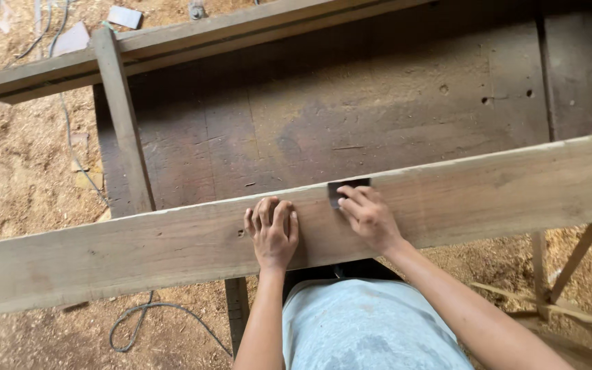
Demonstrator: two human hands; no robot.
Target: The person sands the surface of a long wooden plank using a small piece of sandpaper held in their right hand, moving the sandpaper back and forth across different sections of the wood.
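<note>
**Long plank steadied by one hand while a dark sheet is pressed at its far edge**

A long pale plank (447, 199) is laid across a dark, worn workbench (351, 116), running from lower left to upper right. The left hand (273, 233) is laid flat on the plank's face, fingers together and pointing away from the body; nothing is gripped, and the palm seems to be set there to keep the board from shifting. The right hand (368, 218) is placed just beside it, its fingers bent down onto a small dark rectangular sheet (348, 188), perhaps abrasive paper, which is pinned against the plank at its far edge. Whether the sheet is folded over that edge cannot be told.

A narrower wooden strip (125, 116) is stood across the bench to the left, and a long grooved beam (193, 34) is laid along the bench's far side. The floor (15, 185) is covered with sawdust, and a grey cable (152, 315) is looped under the plank. A pale shirt (364, 329) is seen at the bottom of the view.
</note>
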